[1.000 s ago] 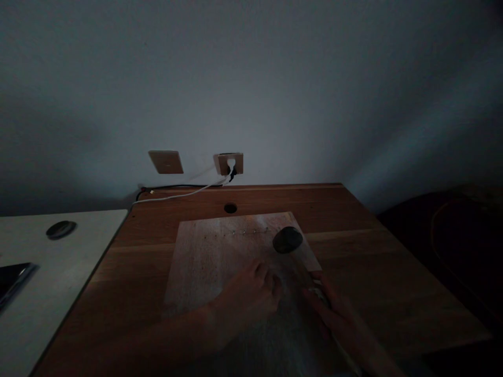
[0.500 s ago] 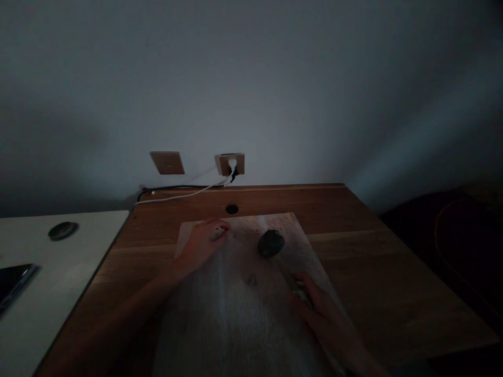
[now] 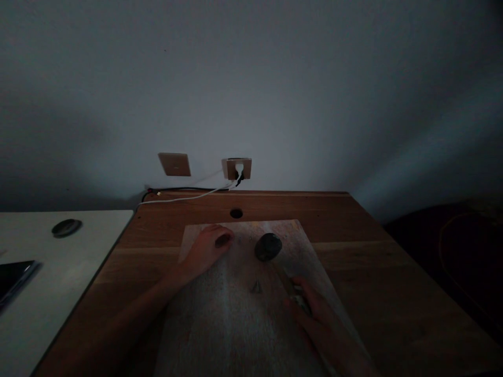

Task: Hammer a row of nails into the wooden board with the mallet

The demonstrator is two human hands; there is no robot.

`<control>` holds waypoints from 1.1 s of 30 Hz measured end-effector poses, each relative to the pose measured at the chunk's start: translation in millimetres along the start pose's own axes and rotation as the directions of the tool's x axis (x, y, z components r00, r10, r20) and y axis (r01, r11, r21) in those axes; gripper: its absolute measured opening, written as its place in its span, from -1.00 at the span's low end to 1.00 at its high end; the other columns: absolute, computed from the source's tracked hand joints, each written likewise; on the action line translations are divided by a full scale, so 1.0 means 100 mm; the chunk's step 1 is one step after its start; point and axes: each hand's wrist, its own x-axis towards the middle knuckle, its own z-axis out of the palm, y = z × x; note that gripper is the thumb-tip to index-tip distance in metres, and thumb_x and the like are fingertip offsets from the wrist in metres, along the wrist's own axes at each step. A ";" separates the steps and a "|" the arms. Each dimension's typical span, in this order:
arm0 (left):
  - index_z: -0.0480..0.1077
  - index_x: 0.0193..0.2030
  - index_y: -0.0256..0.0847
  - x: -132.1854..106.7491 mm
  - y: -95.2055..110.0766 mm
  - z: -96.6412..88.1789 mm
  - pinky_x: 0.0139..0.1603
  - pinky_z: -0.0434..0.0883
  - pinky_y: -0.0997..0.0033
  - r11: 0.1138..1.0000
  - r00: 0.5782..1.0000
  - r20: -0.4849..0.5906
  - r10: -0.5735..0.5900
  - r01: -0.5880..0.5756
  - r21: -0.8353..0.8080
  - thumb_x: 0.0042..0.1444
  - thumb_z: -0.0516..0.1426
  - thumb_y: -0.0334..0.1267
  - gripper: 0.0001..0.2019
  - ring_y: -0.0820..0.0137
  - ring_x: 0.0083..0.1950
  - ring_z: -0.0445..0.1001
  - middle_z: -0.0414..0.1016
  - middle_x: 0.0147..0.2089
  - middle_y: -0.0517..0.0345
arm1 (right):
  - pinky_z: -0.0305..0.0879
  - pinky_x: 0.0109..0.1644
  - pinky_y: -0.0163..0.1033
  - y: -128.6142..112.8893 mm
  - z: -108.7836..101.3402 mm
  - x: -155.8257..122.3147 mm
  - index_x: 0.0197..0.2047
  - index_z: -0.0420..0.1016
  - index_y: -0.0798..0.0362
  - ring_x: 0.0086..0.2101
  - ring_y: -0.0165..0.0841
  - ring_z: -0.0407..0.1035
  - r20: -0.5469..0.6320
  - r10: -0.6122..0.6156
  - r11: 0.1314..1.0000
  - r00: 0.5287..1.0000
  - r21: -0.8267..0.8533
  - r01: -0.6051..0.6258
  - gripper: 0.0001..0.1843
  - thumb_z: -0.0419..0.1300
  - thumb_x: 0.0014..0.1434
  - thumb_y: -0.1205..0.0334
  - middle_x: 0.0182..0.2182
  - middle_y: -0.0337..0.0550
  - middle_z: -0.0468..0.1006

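Note:
My right hand [image 3: 320,319] is closed around the handle of a mallet [image 3: 268,247]. The dark, rounded head points away from me over the upper part of a pale, worn board [image 3: 220,335]. On the board's upper left rests my left hand [image 3: 208,246], its fingers curled in. Whatever may be inside them is too dark to make out. Between the hands, nearer to me, small pointed pieces like nails [image 3: 256,287] stand on the board. A few tiny specks lie near the mallet head, too small to name.
The board lies on a wooden desk [image 3: 377,283] with a round cable hole [image 3: 236,213]. Cables [image 3: 188,199] run along the back to a wall socket [image 3: 239,168]. A white table [image 3: 58,277] at left bears a dark round object [image 3: 66,228] and a dark flat device [image 3: 15,277].
The view has shifted slightly, so most things sit a little lower and to the right. The mallet head has moved slightly left relative to the board. Both hands keep about the same pose.

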 end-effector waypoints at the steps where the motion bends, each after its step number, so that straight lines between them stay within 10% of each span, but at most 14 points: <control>1: 0.60 -0.18 -0.10 0.00 0.00 0.00 0.10 0.52 0.26 1.000 1.000 0.002 -0.006 0.006 0.007 0.21 0.22 -0.33 -0.89 0.32 -0.06 0.59 0.64 -0.12 0.15 | 0.54 -0.16 -0.04 -0.05 0.01 0.02 0.20 0.45 -0.09 -0.25 -0.12 0.58 0.018 -0.008 1.000 1.000 0.003 0.008 -0.50 0.10 0.34 -0.17 -0.05 -0.01 0.66; 8: 0.58 -0.07 -0.13 0.00 0.02 0.01 0.17 0.51 0.27 0.999 0.999 -0.001 -0.044 0.044 -0.021 0.20 0.21 -0.40 -0.80 0.30 0.01 0.62 0.66 -0.06 0.13 | 0.25 -0.50 -0.23 -0.41 0.15 0.23 0.16 0.35 -0.03 -0.54 -0.31 0.39 0.121 -0.077 0.997 0.990 0.017 0.075 -0.56 0.04 0.39 -0.12 -0.36 -0.20 0.58; 16: 0.54 0.03 -0.17 -0.01 -0.03 0.03 0.15 0.53 0.28 0.993 0.997 -0.011 -0.078 0.077 -0.084 0.14 0.23 -0.40 -0.70 0.25 0.06 0.63 0.68 0.01 0.05 | 0.20 -0.42 -0.23 -0.51 0.32 0.44 0.07 0.33 -0.02 -0.55 -0.36 0.34 0.156 -0.179 0.982 0.971 -0.030 0.186 -0.71 0.06 0.41 0.00 -0.36 -0.22 0.56; 33: 0.51 0.06 -0.18 0.02 -0.05 0.06 0.11 0.53 0.28 0.995 0.997 -0.010 -0.072 0.072 -0.066 0.11 0.23 -0.47 -0.64 0.26 0.04 0.62 0.66 0.00 0.05 | 0.36 0.00 -0.03 -0.45 0.39 0.45 0.12 0.35 0.02 -0.06 -0.11 0.52 0.115 -0.191 0.977 0.975 -0.070 0.199 -0.63 0.03 0.40 -0.02 -0.13 -0.02 0.62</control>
